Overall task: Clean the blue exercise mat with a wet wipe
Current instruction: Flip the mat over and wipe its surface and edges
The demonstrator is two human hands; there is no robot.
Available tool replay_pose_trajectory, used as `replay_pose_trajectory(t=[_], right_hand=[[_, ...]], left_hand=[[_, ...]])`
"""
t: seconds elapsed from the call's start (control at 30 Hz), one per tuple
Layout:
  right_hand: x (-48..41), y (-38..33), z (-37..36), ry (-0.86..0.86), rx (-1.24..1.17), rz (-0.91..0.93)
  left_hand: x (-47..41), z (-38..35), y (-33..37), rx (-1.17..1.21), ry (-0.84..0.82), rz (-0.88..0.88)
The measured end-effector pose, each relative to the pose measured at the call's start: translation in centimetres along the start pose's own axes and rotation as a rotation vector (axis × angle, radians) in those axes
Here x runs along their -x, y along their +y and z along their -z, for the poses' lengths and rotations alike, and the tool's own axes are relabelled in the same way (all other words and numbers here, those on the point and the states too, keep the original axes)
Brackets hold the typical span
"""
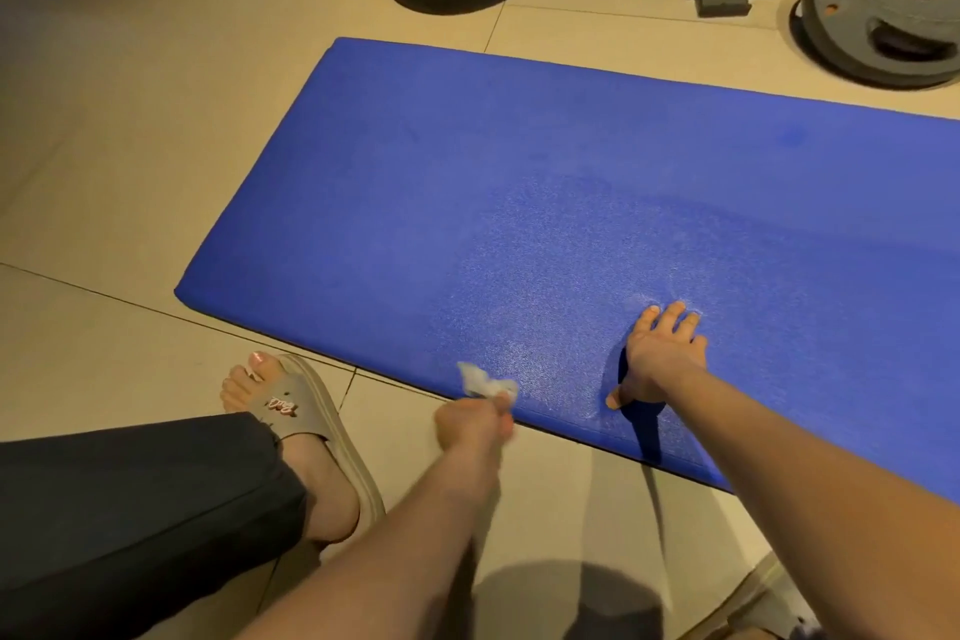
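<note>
The left hand (475,424) is pinching a crumpled wipe (485,382) at the near edge of the mat (519,172), which is lying on the floor (130,120). The right hand (660,361) is pressing it, fingers spread, likely steadying it.

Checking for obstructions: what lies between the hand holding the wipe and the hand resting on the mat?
Head view: only bare blue mat between left hand and right hand.

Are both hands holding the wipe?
No, only the left hand pinches the wet wipe; the right hand rests flat on the blue mat.
</note>
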State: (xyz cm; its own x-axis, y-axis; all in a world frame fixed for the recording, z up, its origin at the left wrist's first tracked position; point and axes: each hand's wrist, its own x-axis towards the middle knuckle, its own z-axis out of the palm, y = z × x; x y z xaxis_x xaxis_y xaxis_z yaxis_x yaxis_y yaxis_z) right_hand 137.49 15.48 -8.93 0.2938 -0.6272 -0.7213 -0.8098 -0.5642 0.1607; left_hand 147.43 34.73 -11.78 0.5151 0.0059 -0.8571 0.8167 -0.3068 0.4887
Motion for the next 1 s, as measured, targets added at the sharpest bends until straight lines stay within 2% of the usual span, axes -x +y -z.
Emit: replay_pose_trajectory(t=[0.03, 0.1, 0.2, 0.37, 0.43, 0.6, 0.67, 0.77, 0.87, 1.0], right_hand=[[0.1, -0.1, 0.1, -0.002, 0.000, -0.001], [0.2, -0.1, 0.1, 0.004, 0.001, -0.003], [0.2, 0.2, -0.1, 0.002, -0.004, -0.006], [0.0, 0.1, -0.1, 0.007, 0.010, -0.006], [0.1, 0.1, -0.1, 0.010, 0.020, -0.012], [0.2, -0.1, 0.0, 0.011, 0.007, -0.013], [0.3, 0.1, 0.0, 0.016, 0.002, -0.010], [0.3, 0.1, -0.1, 0.012, -0.008, -0.011], [0.2, 0.0, -0.1, 0.013, -0.003, -0.013], [0.0, 0.0, -0.4, 0.018, 0.002, -0.010]], left_hand=[[0.6, -0.8, -1.4, -0.005, -0.078, 0.031], [1.1, -1.7, -3.0, -0.026, -0.072, 0.016], [0.6, -0.7, -1.2, -0.034, 0.053, -0.086], [-2.1, 4.3, 6.9, 0.082, 0.347, -0.204], [-2.2, 4.7, 7.2, 0.027, 0.308, -0.190], [-0.7, 1.4, 1.3, -0.091, 0.068, -0.053], [-1.0, 1.6, 1.2, -0.103, 0.075, -0.069], [-3.1, 3.7, 4.8, -0.078, 0.250, -0.129], [-3.8, 5.4, 7.7, -0.001, 0.323, -0.173], [-2.2, 3.6, 3.8, -0.130, 0.154, -0.069]])
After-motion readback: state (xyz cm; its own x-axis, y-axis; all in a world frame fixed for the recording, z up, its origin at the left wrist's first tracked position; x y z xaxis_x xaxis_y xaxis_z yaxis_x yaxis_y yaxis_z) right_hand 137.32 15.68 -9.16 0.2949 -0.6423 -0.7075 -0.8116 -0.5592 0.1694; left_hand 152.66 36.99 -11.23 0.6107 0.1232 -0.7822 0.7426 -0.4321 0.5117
